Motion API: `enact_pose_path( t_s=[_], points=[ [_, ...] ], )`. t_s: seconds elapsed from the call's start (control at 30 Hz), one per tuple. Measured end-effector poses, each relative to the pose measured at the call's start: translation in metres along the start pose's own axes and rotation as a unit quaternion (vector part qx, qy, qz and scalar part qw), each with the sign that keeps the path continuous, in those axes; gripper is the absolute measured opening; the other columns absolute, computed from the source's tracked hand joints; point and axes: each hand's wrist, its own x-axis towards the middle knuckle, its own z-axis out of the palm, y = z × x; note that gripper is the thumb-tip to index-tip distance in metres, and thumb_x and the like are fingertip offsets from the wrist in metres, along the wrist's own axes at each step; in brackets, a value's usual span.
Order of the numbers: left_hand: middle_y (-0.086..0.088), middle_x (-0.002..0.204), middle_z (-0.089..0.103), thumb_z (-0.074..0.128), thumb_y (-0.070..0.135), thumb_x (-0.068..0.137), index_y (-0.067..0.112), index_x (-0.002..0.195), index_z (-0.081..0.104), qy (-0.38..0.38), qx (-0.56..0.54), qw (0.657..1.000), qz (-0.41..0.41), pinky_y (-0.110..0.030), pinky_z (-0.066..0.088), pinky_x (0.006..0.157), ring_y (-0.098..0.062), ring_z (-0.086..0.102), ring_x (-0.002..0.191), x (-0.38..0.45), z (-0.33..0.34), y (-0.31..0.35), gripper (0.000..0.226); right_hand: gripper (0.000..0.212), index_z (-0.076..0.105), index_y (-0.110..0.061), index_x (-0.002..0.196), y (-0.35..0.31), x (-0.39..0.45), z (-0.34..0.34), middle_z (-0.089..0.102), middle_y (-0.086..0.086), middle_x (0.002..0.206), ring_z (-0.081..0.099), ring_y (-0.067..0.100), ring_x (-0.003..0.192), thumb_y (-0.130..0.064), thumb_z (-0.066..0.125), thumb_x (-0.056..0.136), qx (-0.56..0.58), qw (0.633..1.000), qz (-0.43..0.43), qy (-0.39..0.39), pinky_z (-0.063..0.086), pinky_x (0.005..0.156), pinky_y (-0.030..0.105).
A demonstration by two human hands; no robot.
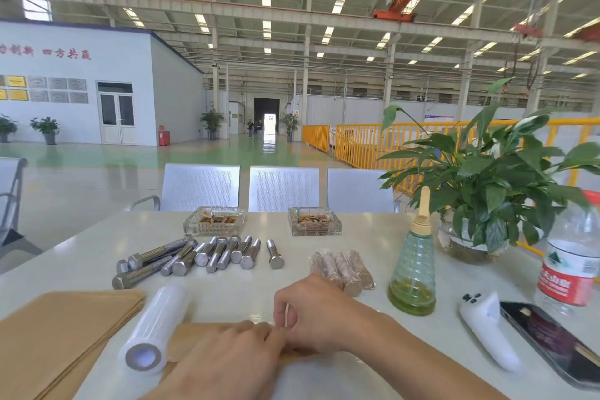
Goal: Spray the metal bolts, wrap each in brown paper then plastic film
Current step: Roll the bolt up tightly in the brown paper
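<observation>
Left hand: the left hand (240, 354) is laid knuckles-up on a single brown paper sheet (191, 336), its fingertips meeting those of the other hand; whether anything is pinched cannot be told.
Right hand: the right hand (311, 312) is curled, fingers bent inward at the sheet's far edge; what is gripped is hidden.
Landmark: a white roll of plastic film (152, 331) lies on the white table (81, 256).
Paper: a stack of brown paper sheets (55, 334) is seen left of the roll; the single sheet lies just right of it, under both hands.
Bolts: bare grey metal hex bolts (194, 256) are grouped beyond the roll.
Wrapped bolts: four film-covered brown bundles (341, 268) lie right of the roll, just beyond the right hand.
Sprayer: a green plastic spray bottle (414, 273) stands far right of the roll.
</observation>
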Motion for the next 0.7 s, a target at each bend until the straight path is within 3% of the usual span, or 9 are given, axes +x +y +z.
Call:
enact_pose_path(
  t_s=[0.07, 0.1, 0.2, 0.3, 0.37, 0.43, 0.5, 0.57, 0.7],
  points=[
    [0.009, 0.049, 0.056, 0.095, 0.044, 0.019, 0.027, 0.054, 0.066, -0.005, -0.022, 0.999, -0.023, -0.026, 0.013, 0.049, -0.005, 0.055, 0.039, -0.002, -0.009, 0.000, 0.049, 0.013, 0.066, -0.030, 0.086, -0.001, 0.000, -0.001, 0.076, -0.004, 0.093, 0.062, 0.016, 0.101, -0.041, 0.073, 0.084, 0.001, 1.000, -0.008, 0.003, 0.036, 0.067, 0.021],
    [0.010, 0.040, 0.047, 0.093, 0.041, 0.005, 0.029, 0.044, 0.059, 0.006, -0.029, 0.999, -0.044, -0.026, 0.009, 0.050, -0.005, 0.047, 0.030, -0.001, -0.013, 0.002, 0.054, 0.015, 0.067, -0.029, 0.086, -0.001, 0.000, -0.001, 0.076, -0.002, 0.093, 0.062, 0.017, 0.102, -0.043, 0.073, 0.085, -0.003, 1.000, -0.012, 0.007, 0.036, 0.070, 0.022],
    [0.013, 0.037, 0.043, 0.089, 0.041, -0.001, 0.032, 0.042, 0.052, 0.055, 0.004, 0.997, -0.059, -0.026, 0.003, 0.048, -0.005, 0.043, 0.027, -0.001, -0.008, 0.001, 0.058, 0.025, 0.071, -0.027, 0.087, -0.002, 0.002, -0.002, 0.075, -0.001, 0.093, 0.061, 0.019, 0.103, -0.052, 0.073, 0.084, -0.023, 1.000, -0.007, 0.018, 0.040, 0.077, 0.026],
    [0.017, 0.056, 0.058, 0.085, 0.050, 0.032, 0.037, 0.059, 0.044, -0.008, -0.011, 0.999, -0.043, -0.022, -0.009, 0.046, 0.000, 0.059, 0.050, 0.003, -0.005, -0.007, 0.051, 0.022, 0.071, -0.030, 0.083, -0.003, 0.005, -0.001, 0.073, -0.002, 0.093, 0.059, 0.019, 0.106, -0.051, 0.075, 0.081, -0.035, 0.999, 0.011, 0.011, 0.043, 0.078, 0.026],
    [0.018, 0.084, 0.063, 0.070, 0.046, 0.069, 0.036, 0.079, 0.055, -0.010, -0.079, 0.994, -0.072, -0.008, 0.017, 0.050, -0.002, 0.065, 0.082, 0.004, 0.010, -0.016, 0.021, 0.015, 0.066, -0.033, 0.074, -0.001, 0.006, -0.002, 0.073, -0.004, 0.091, 0.059, 0.018, 0.105, -0.042, 0.077, 0.077, -0.034, 0.999, 0.026, -0.002, 0.048, 0.077, 0.027],
    [0.018, 0.104, 0.056, 0.049, 0.043, 0.087, 0.049, 0.106, 0.049, -0.024, -0.141, 0.986, -0.088, -0.027, 0.051, 0.078, -0.008, 0.059, 0.109, -0.001, 0.023, -0.025, 0.020, 0.017, 0.062, -0.033, 0.068, 0.000, 0.007, -0.002, 0.072, -0.006, 0.090, 0.060, 0.016, 0.101, -0.036, 0.078, 0.071, -0.026, 0.999, 0.040, -0.010, 0.053, 0.078, 0.029],
    [0.016, 0.103, 0.048, 0.043, 0.045, 0.089, 0.060, 0.100, 0.047, -0.082, -0.172, 0.977, -0.096, -0.029, 0.048, 0.095, -0.010, 0.055, 0.116, -0.004, 0.028, -0.027, 0.018, 0.017, 0.061, -0.033, 0.068, 0.001, 0.007, -0.001, 0.071, -0.007, 0.091, 0.059, 0.016, 0.102, -0.035, 0.077, 0.072, -0.026, 0.999, 0.045, -0.014, 0.055, 0.083, 0.031],
    [0.014, 0.097, 0.038, 0.047, 0.048, 0.092, 0.061, 0.087, 0.050, -0.100, -0.172, 0.977, -0.075, -0.026, 0.042, 0.095, -0.013, 0.052, 0.119, -0.003, 0.027, -0.026, 0.014, 0.014, 0.061, -0.033, 0.072, 0.000, 0.008, 0.002, 0.069, -0.006, 0.094, 0.058, 0.019, 0.104, -0.036, 0.074, 0.076, -0.037, 0.999, 0.038, -0.011, 0.054, 0.085, 0.032],
    [0.009, 0.116, 0.041, 0.044, 0.047, 0.101, 0.047, 0.118, 0.045, -0.117, -0.101, 0.988, -0.014, -0.030, 0.036, 0.091, -0.017, 0.046, 0.122, 0.000, 0.035, -0.028, 0.017, 0.014, 0.063, -0.033, 0.091, -0.005, 0.004, 0.002, 0.059, -0.002, 0.101, 0.055, 0.027, 0.103, -0.035, 0.070, 0.080, -0.067, 0.997, 0.017, -0.026, 0.051, 0.078, 0.037]
  ],
)
